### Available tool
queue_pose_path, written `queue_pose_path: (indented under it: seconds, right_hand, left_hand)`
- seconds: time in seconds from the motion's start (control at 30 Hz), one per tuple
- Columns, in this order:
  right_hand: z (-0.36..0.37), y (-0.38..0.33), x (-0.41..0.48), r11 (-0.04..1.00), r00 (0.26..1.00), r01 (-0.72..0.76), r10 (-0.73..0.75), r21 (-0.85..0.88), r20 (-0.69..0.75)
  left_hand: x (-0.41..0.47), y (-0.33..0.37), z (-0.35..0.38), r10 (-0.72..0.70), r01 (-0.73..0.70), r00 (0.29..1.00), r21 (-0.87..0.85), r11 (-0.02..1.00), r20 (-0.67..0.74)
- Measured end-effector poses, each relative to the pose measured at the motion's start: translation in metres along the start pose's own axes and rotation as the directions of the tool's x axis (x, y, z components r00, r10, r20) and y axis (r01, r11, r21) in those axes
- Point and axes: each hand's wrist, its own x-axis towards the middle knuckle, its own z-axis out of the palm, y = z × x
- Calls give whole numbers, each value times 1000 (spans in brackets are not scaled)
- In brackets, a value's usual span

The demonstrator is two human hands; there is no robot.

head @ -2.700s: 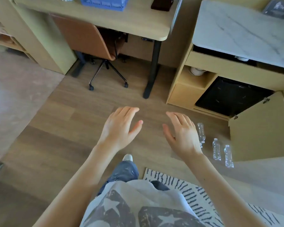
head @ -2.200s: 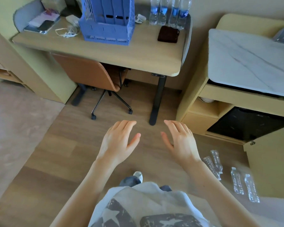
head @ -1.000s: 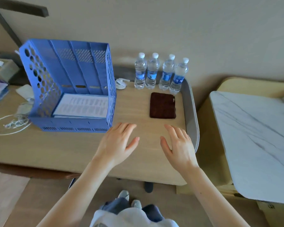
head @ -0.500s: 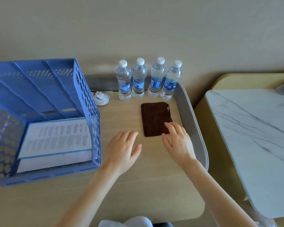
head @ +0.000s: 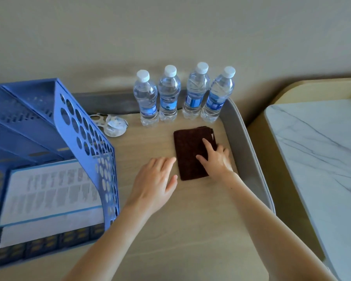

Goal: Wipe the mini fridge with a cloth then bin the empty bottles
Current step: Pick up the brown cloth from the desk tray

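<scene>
A dark brown folded cloth (head: pixel 187 151) lies flat on the wooden desk (head: pixel 190 220). My right hand (head: pixel 215 159) rests on the cloth's right half with its fingers spread and curling over the cloth's right edge. My left hand (head: pixel 154 179) hovers open just left of the cloth, fingertips near its lower left corner. Several full water bottles (head: pixel 182 94) with blue labels stand in a row behind the cloth against the wall. The mini fridge and the empty bottles are out of view.
A blue file organiser (head: pixel 49 159) with papers fills the desk's left side. A small white crumpled object (head: pixel 111 124) lies by it. A grey raised rim (head: pixel 245 149) bounds the desk's right side. A marble-topped cabinet (head: pixel 322 159) stands to the right.
The view rose from the floor to the desk and closed in. My right hand moved forward onto the cloth; my left hand came up beside it.
</scene>
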Motion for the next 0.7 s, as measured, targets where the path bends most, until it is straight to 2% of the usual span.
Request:
queue_pose_path:
  seconds: [0.1, 0.17, 0.23, 0.47, 0.7]
  right_hand:
    - [0, -2, 5, 988, 1000, -12, 8, 155, 22]
    - [-3, 2, 9, 948, 999, -36, 28, 317, 30]
    - [-5, 6, 12, 916, 999, -32, 26, 400, 19]
    - [0, 7, 7, 808, 999, 7, 18, 589, -37]
    - [-9, 3, -35, 753, 978, 186, -83, 631, -189]
  left_hand:
    - [-2, -3, 8, -12, 12, 1000, -5, 1000, 0]
    - [-4, -5, 12, -21, 20, 1000, -6, 1000, -14]
    - [-6, -5, 15, -23, 23, 999, -4, 1000, -25]
    - [-13, -4, 19, -20, 21, 998, 11, 1000, -56]
    - [-24, 1, 15, -20, 22, 997, 24, 999, -80]
